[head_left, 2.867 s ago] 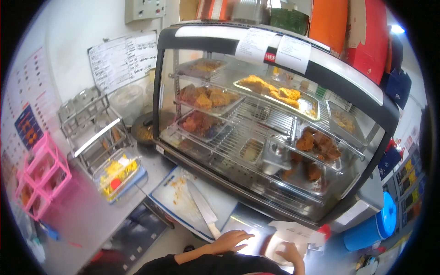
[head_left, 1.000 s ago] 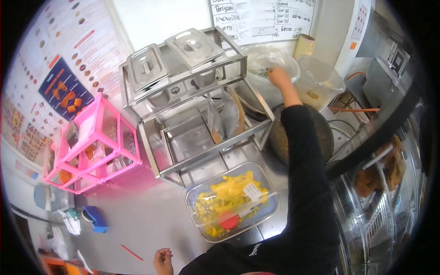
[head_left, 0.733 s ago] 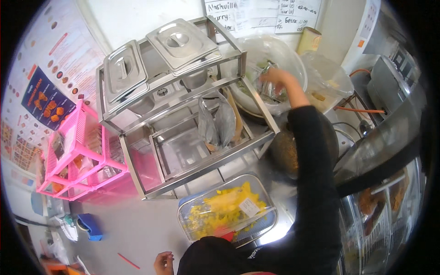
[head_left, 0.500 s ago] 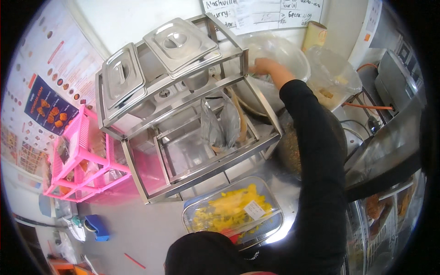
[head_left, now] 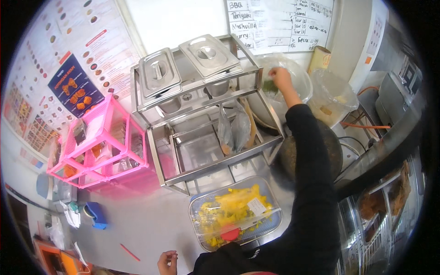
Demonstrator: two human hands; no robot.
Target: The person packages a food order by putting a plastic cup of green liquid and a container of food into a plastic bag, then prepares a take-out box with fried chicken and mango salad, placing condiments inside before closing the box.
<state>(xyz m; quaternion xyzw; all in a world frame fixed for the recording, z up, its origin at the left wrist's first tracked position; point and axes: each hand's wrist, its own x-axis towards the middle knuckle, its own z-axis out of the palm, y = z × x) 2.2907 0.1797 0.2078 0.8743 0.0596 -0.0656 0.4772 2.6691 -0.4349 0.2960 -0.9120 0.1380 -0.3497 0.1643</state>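
One left hand (head_left: 167,263), loosely curled, half-open and seemingly empty, hangs at seven o'clock; at six, film (head_left: 263,215) spans a tray (head_left: 271,228) of yellow food (head_left: 231,199) — presumably for cover — and, between one and two, the right hand (head_left: 281,79) bends over an open translucent tub (head_left: 302,83), its grip unclear.

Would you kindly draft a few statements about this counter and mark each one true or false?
1. The right hand is at the lined tub. True.
2. The left hand holds the red stick. False: the left hand is apart from the red stick, which lies on the counter.
3. The pink rack stands left of the metal rack. True.
4. The yellow food lies directly on the counter. False: the yellow food is in a tray.
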